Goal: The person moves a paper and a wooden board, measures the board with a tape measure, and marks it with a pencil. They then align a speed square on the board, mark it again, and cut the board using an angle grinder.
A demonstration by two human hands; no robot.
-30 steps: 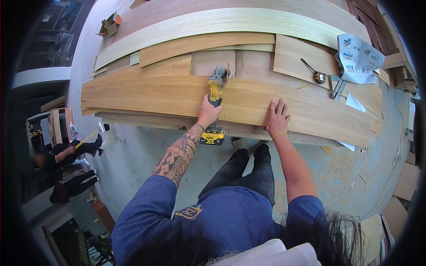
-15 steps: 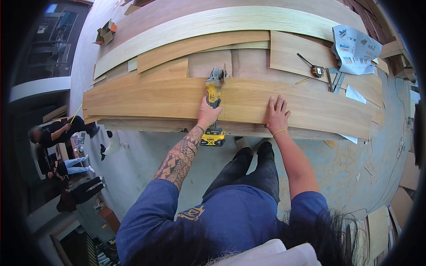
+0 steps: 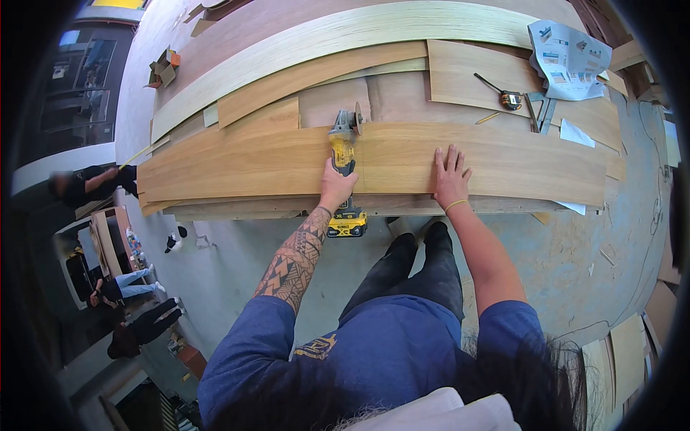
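Grinder [image 3: 343, 147] sits across wide plywood strip [image 3: 374, 161], disc at far edge, batt. hanging off near edge. Left hand [image 3: 338, 188] wrapped tight round its handle; right hand [image 3: 451, 176] flat w/ fingers spread, pressing strip down further right. Can't make out a finished cut line, so most of the cut looks left to do. Tape measure [image 3: 509, 99] & paper sheets [image 3: 568, 61] lie far right.

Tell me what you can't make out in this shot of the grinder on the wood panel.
Head view:
- Left hand wraps the grinder, hiding its switch and grip.
- Disc's contact with the wood panel: too small to tell.
- Right hand lies flat on the panel, covering what is under the palm.
- Printed sheet: text too small.
- Frame corners: blacked out by the lens rim.
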